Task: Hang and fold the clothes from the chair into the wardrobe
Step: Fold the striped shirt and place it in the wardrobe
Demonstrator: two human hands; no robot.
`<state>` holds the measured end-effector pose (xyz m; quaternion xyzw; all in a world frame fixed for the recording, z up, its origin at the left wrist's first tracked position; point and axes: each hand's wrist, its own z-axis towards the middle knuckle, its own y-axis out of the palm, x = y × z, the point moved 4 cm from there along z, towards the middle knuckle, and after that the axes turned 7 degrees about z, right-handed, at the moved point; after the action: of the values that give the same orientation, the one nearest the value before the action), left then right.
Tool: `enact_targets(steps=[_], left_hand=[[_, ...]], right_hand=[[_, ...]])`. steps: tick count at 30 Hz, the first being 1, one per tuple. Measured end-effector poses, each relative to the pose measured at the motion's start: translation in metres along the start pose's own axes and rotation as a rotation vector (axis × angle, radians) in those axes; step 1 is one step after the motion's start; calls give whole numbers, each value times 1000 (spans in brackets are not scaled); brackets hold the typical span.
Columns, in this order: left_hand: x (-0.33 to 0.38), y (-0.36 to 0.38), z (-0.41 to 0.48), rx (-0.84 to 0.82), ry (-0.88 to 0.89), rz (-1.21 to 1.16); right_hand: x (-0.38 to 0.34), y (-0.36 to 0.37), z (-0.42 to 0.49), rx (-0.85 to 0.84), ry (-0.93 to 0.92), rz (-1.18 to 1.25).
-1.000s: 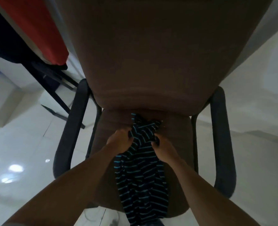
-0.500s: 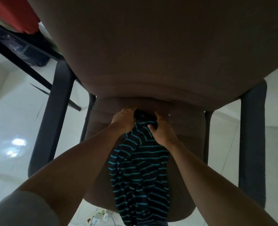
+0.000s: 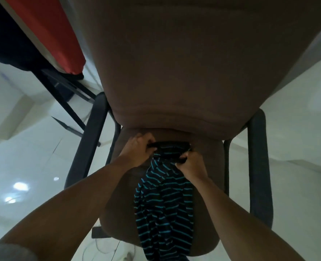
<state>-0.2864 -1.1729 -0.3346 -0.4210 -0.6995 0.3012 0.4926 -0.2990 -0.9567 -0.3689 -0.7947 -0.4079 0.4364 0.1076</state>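
Note:
A dark garment with thin blue stripes lies down the middle of the brown chair's seat and hangs over its front edge. My left hand grips the garment's upper edge on the left, close under the chair's backrest. My right hand grips the same edge on the right. The dark band between both hands is pulled out straight. The wardrobe is not in view.
Black armrests stand on both sides of the seat, the right one close to my forearm. A red and dark item on a black metal frame is at upper left. White glossy floor tiles surround the chair; cables lie below it.
My hands have spread apart along the garment's top edge, stretching it flat. The view has pulled back from the chair and shifted, showing the red item again.

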Motion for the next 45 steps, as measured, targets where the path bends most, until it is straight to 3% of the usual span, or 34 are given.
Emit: enact_targets(steps=[3, 8, 10, 20, 28, 37, 41, 45], left_hand=[[11, -25, -29, 39, 14, -106], [42, -78, -94, 50, 56, -124], [57, -106, -130, 44, 83, -117], [148, -253, -317, 406, 263, -121], [217, -361, -425, 627, 418, -161], [274, -452, -513, 728, 452, -109], [291, -475, -542, 665, 443, -158], [303, -487, -561, 720, 449, -184]], right_hand=[[-11, -18, -37, 19, -46, 102], [-41, -55, -134, 323, -235, 314], [-53, -68, -179, 364, -269, 354], [-133, -139, -391, 490, -601, 88], [-184, -222, -535, 685, -808, 78], [-225, -292, -630, 866, -950, -103], [-238, -312, -667, 857, -997, -159], [-242, -324, -688, 861, -989, -279]])
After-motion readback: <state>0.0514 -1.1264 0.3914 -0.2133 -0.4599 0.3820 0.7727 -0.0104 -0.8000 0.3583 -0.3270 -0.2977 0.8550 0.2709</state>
